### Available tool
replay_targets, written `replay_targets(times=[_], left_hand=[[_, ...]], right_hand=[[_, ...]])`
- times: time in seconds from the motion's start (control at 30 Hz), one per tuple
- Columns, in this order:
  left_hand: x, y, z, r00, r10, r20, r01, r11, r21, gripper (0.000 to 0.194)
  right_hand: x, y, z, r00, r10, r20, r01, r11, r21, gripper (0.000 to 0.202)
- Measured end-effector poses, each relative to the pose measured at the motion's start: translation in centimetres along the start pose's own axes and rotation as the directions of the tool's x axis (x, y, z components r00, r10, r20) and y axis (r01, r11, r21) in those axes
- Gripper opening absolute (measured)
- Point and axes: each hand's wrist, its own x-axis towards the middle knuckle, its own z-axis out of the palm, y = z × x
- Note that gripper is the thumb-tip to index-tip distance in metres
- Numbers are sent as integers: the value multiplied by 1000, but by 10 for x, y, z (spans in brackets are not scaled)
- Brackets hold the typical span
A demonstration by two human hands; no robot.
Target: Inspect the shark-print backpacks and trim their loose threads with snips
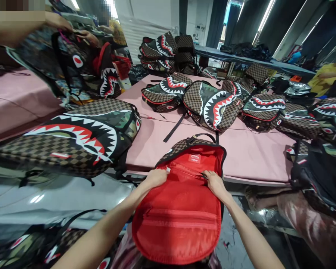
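An unzipped backpack (177,201) with a bright red lining leans from the pink table's edge toward my lap, its front panel folded down to me. At its left edge, my left hand (156,178) is closed on the fabric, by a small white tag. My right hand (214,184) is closed at the right side of the opening. From its fingers a small dark pointed tool, which looks like thread snips (204,175), points left over the red lining. Most of the tool is hidden by the fingers. A red label is sewn inside the back panel.
Several checkered shark-mouth backpacks lie on the pink table (252,160), one large backpack (72,134) close on the left. Another person's hands (86,37) handle a backpack at upper left. More bags are at lower left, and a dark backpack (322,179) is at right.
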Motion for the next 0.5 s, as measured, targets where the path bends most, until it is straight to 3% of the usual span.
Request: replay_targets(times=[0.23, 0.33, 0.4, 0.47, 0.5], left_hand=[[-21, 28, 23, 995, 69, -66, -62, 993, 105, 43], [-18, 33, 19, 996, 55, -72, -49, 996, 78, 41], [-15, 29, 4, 997, 45, -58, -43, 998, 42, 36], [-15, 17, -17, 997, 66, -48, -67, 997, -23, 32], [-15, 8, -28, 994, 79, -69, -84, 994, -69, 31]], right_hand=[[8, 3, 9, 998, -28, -47, 32, 997, 72, 43], [6, 10, 7, 987, -76, -141, 104, 974, 202, 39], [-3, 25, 4, 934, 7, -358, 160, 887, 434, 32], [-20, 46, 4, 805, 303, -510, 167, 709, 685, 34], [-31, 57, 6, 738, 472, -482, 134, 598, 790, 40]])
